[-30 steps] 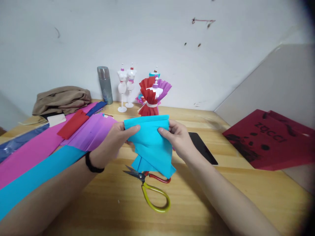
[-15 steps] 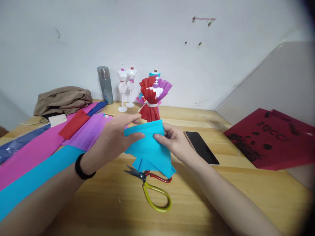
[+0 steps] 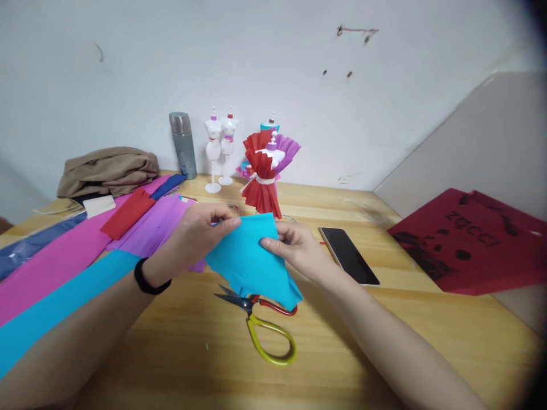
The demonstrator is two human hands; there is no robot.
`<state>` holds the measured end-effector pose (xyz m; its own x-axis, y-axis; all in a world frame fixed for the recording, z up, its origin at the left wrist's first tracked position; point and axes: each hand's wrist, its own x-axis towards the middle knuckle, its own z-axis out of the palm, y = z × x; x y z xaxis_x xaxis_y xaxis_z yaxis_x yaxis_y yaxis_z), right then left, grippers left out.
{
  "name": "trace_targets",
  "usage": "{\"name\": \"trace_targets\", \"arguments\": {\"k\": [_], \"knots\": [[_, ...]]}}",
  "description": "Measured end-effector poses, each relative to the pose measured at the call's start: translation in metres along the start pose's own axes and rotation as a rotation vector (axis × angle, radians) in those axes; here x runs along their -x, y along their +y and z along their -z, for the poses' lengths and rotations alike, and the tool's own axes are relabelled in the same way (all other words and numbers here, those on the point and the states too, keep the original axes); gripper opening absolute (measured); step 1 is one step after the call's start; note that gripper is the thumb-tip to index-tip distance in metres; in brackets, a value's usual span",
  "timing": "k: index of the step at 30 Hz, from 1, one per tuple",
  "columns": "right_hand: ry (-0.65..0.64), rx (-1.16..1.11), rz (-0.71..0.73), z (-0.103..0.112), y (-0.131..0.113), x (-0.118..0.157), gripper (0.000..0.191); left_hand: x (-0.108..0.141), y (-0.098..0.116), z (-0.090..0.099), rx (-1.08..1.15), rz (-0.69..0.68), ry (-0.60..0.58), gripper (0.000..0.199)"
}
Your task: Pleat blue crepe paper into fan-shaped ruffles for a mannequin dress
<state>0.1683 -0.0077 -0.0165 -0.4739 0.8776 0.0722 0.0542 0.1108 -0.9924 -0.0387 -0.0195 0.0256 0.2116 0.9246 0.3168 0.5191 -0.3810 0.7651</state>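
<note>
A blue paper piece [image 3: 250, 256] hangs between both hands above the wooden table. My left hand [image 3: 209, 228] pinches its upper left corner between thumb and fingers. At its right edge, my right hand [image 3: 294, 245] grips it with the thumb in front and the fingers behind. Scissors [image 3: 256, 319] with one red and one yellow handle lie open just below the paper, which covers part of them. Behind the hands stands a small mannequin [image 3: 272, 154] dressed in pleated red paper [image 3: 261, 193] with a white band at the waist.
Coloured paper strips [image 3: 64, 239] and a brown cloth [image 3: 109, 168] lie at the left. A flask [image 3: 183, 148] and two bare mannequins [image 3: 213, 148] stand at the back. To the right are a phone [image 3: 350, 256] and a red bag [image 3: 465, 245].
My left hand has closed its thumb and fingers on the paper's upper left corner. The paper has shifted slightly left and lies flatter, with its top fold no longer showing.
</note>
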Motion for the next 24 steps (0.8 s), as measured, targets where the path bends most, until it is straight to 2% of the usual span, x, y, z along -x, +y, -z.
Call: {"name": "trace_targets", "arguments": {"k": [4, 9, 13, 19, 24], "knots": [[-0.030, -0.009, -0.018, 0.001, 0.001, -0.001, 0.037, 0.000, -0.001, -0.001, 0.011, -0.005, -0.025, 0.028], [0.025, -0.068, 0.040, 0.000, 0.001, -0.001, 0.036, -0.002, -0.002, -0.002, 0.064, 0.062, -0.052, 0.028], [0.066, -0.065, 0.041, -0.004, 0.004, -0.002, 0.044, -0.002, -0.004, -0.007, 0.100, 0.104, -0.032, 0.028], [0.049, -0.128, -0.149, -0.005, 0.011, -0.003, 0.040, -0.001, -0.011, -0.012, 0.133, 0.002, -0.075, 0.026], [0.020, -0.226, -0.178, -0.005, 0.010, -0.001, 0.048, -0.001, -0.011, -0.011, 0.070, -0.078, -0.088, 0.026]]}}
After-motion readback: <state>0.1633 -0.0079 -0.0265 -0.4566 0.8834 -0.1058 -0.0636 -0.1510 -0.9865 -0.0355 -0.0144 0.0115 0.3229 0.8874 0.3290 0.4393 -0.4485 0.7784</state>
